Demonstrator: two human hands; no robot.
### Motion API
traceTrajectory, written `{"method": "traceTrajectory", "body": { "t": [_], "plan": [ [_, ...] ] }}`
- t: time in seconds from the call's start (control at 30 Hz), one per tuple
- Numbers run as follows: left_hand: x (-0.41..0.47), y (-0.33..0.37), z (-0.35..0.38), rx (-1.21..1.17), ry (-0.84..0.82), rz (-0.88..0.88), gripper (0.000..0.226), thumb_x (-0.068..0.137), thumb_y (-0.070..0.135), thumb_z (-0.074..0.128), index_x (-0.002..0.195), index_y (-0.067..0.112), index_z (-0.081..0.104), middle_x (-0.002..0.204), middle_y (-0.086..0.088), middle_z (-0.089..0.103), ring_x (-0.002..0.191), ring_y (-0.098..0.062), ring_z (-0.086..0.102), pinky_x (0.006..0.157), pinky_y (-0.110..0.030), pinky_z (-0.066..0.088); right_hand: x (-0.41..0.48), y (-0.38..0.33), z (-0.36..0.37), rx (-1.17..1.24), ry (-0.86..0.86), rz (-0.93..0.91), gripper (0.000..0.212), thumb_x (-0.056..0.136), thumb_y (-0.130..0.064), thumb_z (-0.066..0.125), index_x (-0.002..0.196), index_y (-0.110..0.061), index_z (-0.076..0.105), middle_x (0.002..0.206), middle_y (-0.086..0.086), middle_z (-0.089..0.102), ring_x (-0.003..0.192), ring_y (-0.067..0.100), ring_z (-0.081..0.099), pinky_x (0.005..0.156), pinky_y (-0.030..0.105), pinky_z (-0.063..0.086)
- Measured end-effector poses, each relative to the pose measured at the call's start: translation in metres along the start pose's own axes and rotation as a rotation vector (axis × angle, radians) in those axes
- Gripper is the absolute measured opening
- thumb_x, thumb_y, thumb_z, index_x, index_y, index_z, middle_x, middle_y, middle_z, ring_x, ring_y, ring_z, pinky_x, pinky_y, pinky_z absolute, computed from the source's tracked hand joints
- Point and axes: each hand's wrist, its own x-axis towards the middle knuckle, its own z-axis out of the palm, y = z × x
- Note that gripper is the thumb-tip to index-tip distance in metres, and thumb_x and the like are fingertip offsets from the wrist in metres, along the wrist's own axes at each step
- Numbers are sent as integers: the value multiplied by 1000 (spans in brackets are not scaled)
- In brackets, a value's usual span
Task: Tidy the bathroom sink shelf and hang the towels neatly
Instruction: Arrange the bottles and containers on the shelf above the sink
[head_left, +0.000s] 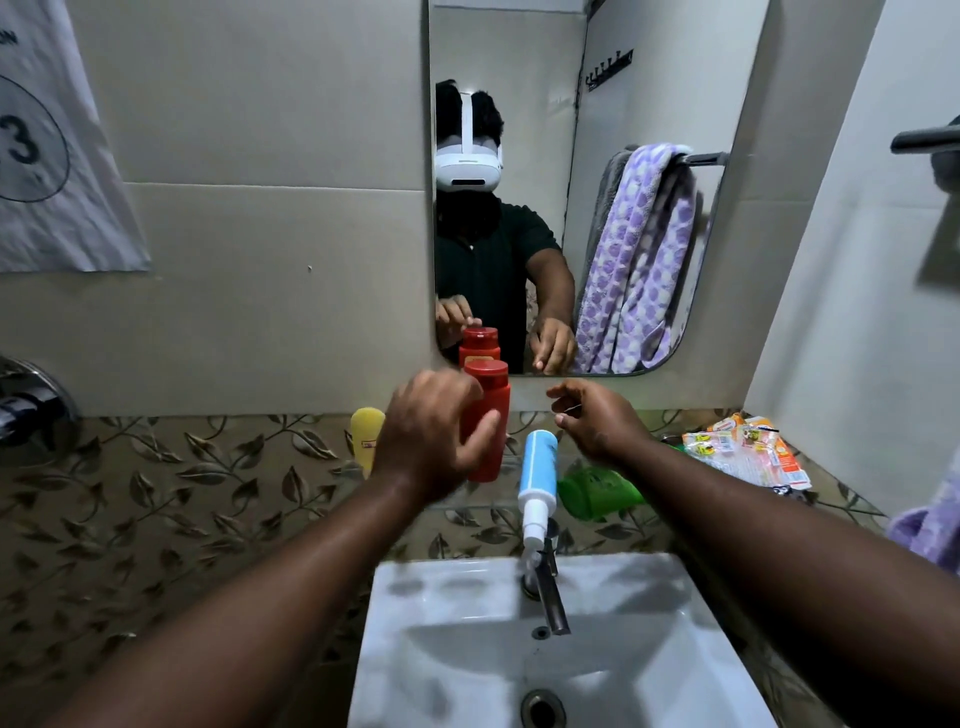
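Shelf under the mirror: L grip holds the red bottle, standing up. Blue bottle is just beside R grip, which is loose w/ nothing in it. Bottle's long way points at the sink.

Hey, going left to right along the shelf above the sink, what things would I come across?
Yellow bottle → red bottle, gripped by the left hand → blue-and-white spray bottle → green bottle lying on its side → pile of sachets at the far right.
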Motion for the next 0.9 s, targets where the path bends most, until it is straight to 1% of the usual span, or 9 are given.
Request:
{"method": "traceTrajectory", "body": {
  "t": [0.07, 0.13, 0.23, 0.3, 0.37, 0.47, 0.63, 0.77, 0.9],
  "plan": [
    [-20, 18, 11, -52, -234, 139, 28, 87, 33, 53, 114, 23, 57, 106, 2, 60, 91, -19, 53, 77, -38, 48, -6, 5, -6, -49, -4, -3, 37, 91, -8, 68, 122, -28, 66, 112, -6, 73, 99, 13, 67, 84, 28, 53],
    [-38, 28, 26, 17, -434, 304, 50, 83, 20, 55, 132, 27, 51, 133, -2, 56, 108, -23, 55, 85, -41, 49, -12, 7, -11, -83, -10, -26, 40, 89, -3, 63, 119, -29, 67, 111, -6, 74, 99, 14, 67, 83, 29, 53],
    [-53, 33, 37, 101, -553, 452, 71, 79, 13, 59, 144, 31, 39, 156, -4, 39, 125, -25, 47, 92, -40, 47, -24, 9, -17, -85, -1, -56, 40, 87, -1, 60, 114, -30, 68, 108, -6, 74, 99, 13, 68, 86, 32, 56],
    [-59, 35, 39, 155, -530, 514, 73, 75, 20, 64, 144, 31, 41, 155, -6, 40, 122, -26, 49, 87, -40, 49, -29, 10, -19, -82, 16, -79, 40, 86, -1, 58, 112, -30, 68, 108, -5, 74, 99, 14, 69, 86, 35, 57],
    [-64, 37, 45, 164, -464, 526, 60, 79, 21, 65, 137, 30, 50, 146, -6, 48, 113, -26, 53, 79, -38, 50, -34, 12, -21, -84, 25, -93, 41, 86, -1, 58, 112, -29, 68, 109, -4, 74, 99, 15, 69, 85, 35, 57],
    [-66, 39, 50, 122, -372, 506, 40, 89, 15, 63, 127, 27, 58, 125, -6, 56, 93, -26, 56, 68, -38, 48, -39, 17, -23, -79, 24, -92, 42, 85, 1, 59, 114, -29, 67, 110, -4, 73, 99, 14, 68, 80, 28, 54],
    [-62, 46, 40, 76, -343, 504, 39, 88, 11, 66, 124, 21, 58, 108, -7, 57, 79, -23, 54, 58, -36, 48, -44, 21, -24, -82, 22, -97, 44, 83, 2, 60, 114, -29, 67, 110, -3, 73, 98, 15, 67, 77, 27, 52],
    [-56, 50, 31, 71, -323, 426, 47, 84, 8, 72, 128, 15, 56, 116, -9, 60, 81, -22, 58, 58, -33, 53, -46, 21, -26, -79, 21, -108, 45, 81, 0, 59, 112, -31, 67, 107, -4, 73, 97, 17, 68, 81, 35, 57],
    [-41, 46, 21, 77, -368, 385, 60, 79, 4, 77, 134, 11, 51, 123, -13, 61, 87, -24, 63, 61, -33, 57, -44, 15, -29, -69, 0, -121, 44, 81, 0, 58, 110, -30, 68, 104, -5, 72, 94, 17, 67, 81, 36, 57]
  ]
}}
